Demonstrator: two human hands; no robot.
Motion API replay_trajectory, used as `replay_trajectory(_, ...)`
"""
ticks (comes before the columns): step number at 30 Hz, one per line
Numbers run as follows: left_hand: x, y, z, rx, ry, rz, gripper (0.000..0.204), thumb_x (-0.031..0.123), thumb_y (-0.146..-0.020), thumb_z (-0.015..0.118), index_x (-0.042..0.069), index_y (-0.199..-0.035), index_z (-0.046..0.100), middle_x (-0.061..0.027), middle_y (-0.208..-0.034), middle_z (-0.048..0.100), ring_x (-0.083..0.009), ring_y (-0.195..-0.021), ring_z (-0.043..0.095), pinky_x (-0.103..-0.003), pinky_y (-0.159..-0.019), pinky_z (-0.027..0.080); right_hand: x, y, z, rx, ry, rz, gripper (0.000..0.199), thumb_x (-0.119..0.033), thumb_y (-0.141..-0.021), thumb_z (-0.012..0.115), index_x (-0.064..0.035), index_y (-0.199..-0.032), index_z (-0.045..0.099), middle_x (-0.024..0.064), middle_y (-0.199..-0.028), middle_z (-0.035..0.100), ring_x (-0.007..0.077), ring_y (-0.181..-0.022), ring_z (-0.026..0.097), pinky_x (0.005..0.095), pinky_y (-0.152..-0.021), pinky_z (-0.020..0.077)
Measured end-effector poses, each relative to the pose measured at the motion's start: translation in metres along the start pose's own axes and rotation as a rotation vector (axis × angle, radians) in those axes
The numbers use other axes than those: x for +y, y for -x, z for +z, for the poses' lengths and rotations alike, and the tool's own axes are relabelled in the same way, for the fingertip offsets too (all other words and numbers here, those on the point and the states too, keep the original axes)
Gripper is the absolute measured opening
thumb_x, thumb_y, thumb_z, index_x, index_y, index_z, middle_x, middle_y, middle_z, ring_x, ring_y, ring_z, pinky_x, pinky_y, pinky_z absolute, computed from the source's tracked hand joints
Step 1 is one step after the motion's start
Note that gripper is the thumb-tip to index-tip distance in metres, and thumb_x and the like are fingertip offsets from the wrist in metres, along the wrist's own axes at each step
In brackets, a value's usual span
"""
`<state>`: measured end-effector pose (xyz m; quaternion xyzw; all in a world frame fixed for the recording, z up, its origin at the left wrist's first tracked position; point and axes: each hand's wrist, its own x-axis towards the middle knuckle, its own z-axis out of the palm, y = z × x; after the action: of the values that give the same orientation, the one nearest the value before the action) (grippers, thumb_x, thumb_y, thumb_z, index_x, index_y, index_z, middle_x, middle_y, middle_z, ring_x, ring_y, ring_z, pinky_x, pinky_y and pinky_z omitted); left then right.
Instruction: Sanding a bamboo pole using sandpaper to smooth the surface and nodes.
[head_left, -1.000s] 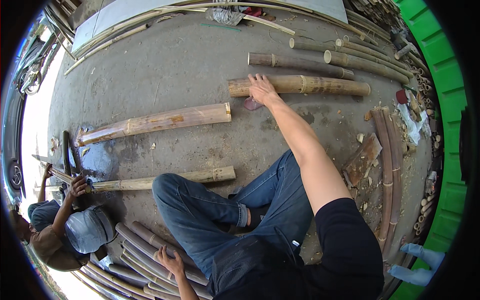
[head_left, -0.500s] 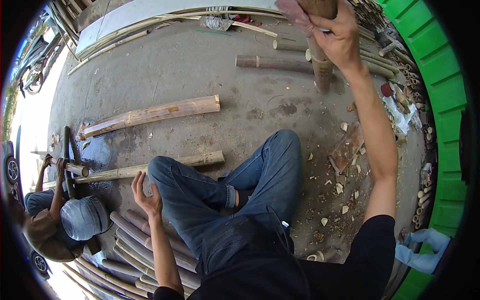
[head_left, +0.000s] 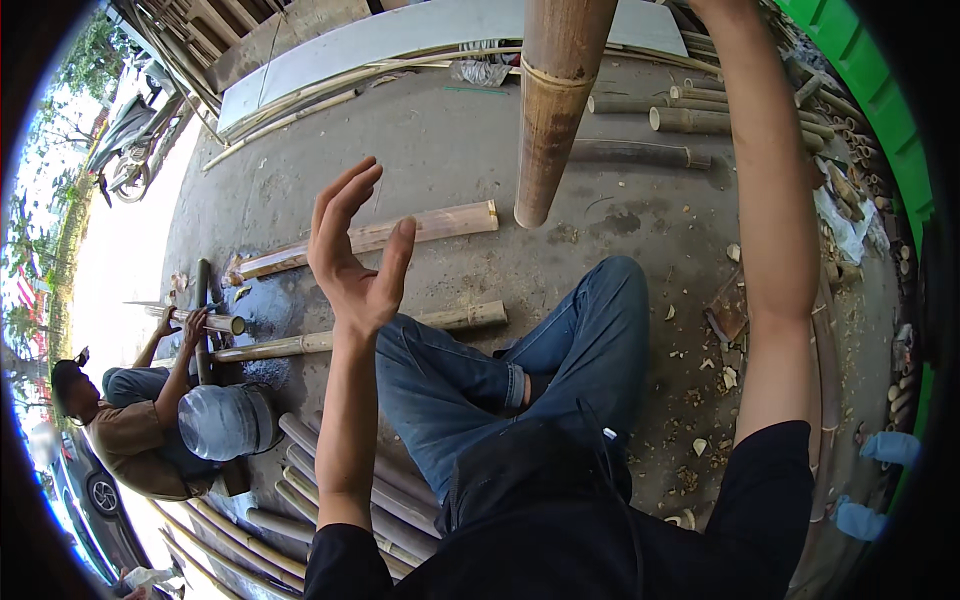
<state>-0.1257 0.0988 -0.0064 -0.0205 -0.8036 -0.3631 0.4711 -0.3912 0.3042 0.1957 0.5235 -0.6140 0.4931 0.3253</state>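
Bamboo pole point(head_left: 556, 100) raised upright, right of left hand point(head_left: 352, 255), fingers point(head_left: 345, 195) spread, not touching; right hand's grip out of view

L hand point(head_left: 352, 258) raised in front of chest, palm open, fingers spread and pointing up, thumb out to the right, touching nothing; L forearm near vertical, bare below a black sleeve. R arm stretched up and fwd, elbow almost straight; R hand out of view past the top edge. Legs bent, knees up, in blue jeans.

Brown bamboo pole point(head_left: 556, 110), blue jeans point(head_left: 590, 350), green wall point(head_left: 860, 90).
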Motion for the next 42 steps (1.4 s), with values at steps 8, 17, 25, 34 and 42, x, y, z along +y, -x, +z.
replay_trajectory(8, -0.059, -0.065, 0.019, -0.089, 0.319, -0.302, 0.124, 0.061, -0.075, 0.086, 0.005, -0.165, 0.021, -0.0301, -0.159, 0.040, -0.0443, -0.151, 0.038, -0.058, -0.120, 0.037, 0.011, 0.039, 0.045, -0.063, -0.280, 0.063, 0.035, -0.034, -0.094, 0.081, -0.0050, -0.113, 0.081, 0.0176, -0.126, 0.075, 0.0411, -0.147, 0.046, 0.0562, -0.117, 0.0399)
replay_trajectory(17, -0.078, -0.094, 0.067, 0.328, 0.440, -0.444, 0.072, 0.020, -0.071, 0.096, -0.007, -0.128, 0.060, -0.0165, -0.120, 0.068, -0.0259, -0.108, 0.068, -0.039, -0.100, 0.053, 0.030, 0.168, 0.060, 0.598, -0.601, 0.554, 0.029, -0.013, -0.098, 0.077, 0.0034, -0.122, 0.075, 0.0057, -0.116, 0.076, 0.0103, -0.105, 0.067, 0.0267, -0.093, 0.0522)
replay_trajectory(25, -0.017, -0.089, 0.026, 0.365, 0.218, -0.182, 0.073, 0.024, -0.072, 0.097, -0.007, -0.127, 0.061, -0.0151, -0.116, 0.067, -0.0245, -0.106, 0.066, -0.038, -0.100, 0.051, 0.064, 0.330, 0.059, 0.616, -0.378, 1.086, 0.030, -0.019, -0.100, 0.074, 0.0039, -0.119, 0.076, 0.0077, -0.111, 0.078, 0.0121, -0.101, 0.069, 0.0284, -0.091, 0.0536)
replay_trajectory(34, 0.016, -0.123, 0.012, 0.328, 0.066, -0.025, 0.062, 0.012, -0.076, 0.091, -0.009, -0.126, 0.062, -0.0181, -0.113, 0.070, -0.0269, -0.098, 0.072, -0.040, -0.093, 0.061, 0.047, 0.370, 0.104, 0.419, -0.343, 1.060, 0.031, -0.021, -0.106, 0.064, 0.0049, -0.121, 0.072, 0.0057, -0.102, 0.077, 0.0110, -0.093, 0.067, 0.0281, -0.084, 0.0528)
replay_trajectory(42, 0.028, -0.123, 0.032, 0.273, 0.120, -0.130, 0.053, 0.012, -0.080, 0.086, -0.009, -0.123, 0.065, -0.0160, -0.110, 0.071, -0.0261, -0.097, 0.072, -0.039, -0.093, 0.059, -0.047, 0.271, 0.137, 0.059, -0.616, 0.632, 0.057, -0.039, -0.111, 0.046, -0.0028, -0.155, 0.048, 0.0223, -0.150, 0.055, 0.0287, -0.145, 0.046, 0.0407, -0.121, 0.0336)
